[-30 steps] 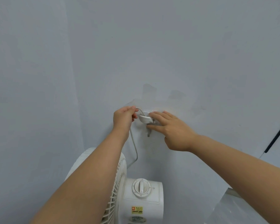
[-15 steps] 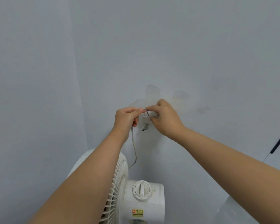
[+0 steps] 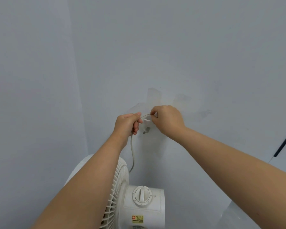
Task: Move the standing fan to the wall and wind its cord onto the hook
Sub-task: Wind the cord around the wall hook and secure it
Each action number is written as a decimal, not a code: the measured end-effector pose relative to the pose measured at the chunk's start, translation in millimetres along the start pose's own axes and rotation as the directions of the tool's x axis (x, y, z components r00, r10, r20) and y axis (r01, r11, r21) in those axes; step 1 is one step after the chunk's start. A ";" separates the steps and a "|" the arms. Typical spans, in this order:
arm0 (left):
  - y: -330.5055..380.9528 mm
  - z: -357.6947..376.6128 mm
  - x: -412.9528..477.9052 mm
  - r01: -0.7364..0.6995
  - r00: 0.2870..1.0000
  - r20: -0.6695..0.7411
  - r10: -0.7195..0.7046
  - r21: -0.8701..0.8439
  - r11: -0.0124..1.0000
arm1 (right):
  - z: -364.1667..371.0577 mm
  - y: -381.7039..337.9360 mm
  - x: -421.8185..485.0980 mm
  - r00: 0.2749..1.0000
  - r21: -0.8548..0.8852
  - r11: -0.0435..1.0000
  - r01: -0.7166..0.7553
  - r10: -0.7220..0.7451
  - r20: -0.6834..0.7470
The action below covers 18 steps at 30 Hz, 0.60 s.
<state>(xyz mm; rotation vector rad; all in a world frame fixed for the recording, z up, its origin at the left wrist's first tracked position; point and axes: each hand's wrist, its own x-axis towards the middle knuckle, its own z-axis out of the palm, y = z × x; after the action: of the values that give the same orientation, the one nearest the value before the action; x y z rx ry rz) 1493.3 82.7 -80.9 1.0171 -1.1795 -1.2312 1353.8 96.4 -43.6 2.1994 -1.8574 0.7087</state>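
Observation:
A white standing fan stands against the pale wall, its grille on the left and a round dial on top of the motor housing. Its grey cord rises from behind the fan to my left hand, which is closed around it. The cord then runs in a short arc to my right hand, which pinches it just above a small white wall hook. A metal prong hangs below the hook. My right hand hides the hook's right side.
A room corner runs down the wall at left. The wall around the hook shows pale patched marks. A dark thin bar slants at the right edge.
My right hand has lifted from the hook's front to above it and now pinches the cord. My left hand has stayed closed on the cord beside the hook.

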 end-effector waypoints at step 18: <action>-9.6 2.6 -2.1 0.298 0.939 0.084 -0.333 0.282 0.912 | -32.9 14.8 0.7 0.932 0.559 0.755 -0.343 0.197 0.305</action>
<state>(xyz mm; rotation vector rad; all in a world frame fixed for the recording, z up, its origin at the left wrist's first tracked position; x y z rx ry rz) 1489.5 84.0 -90.2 1.3873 -1.3440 -1.4349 1331.7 106.9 -17.1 2.4734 -2.3606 1.3218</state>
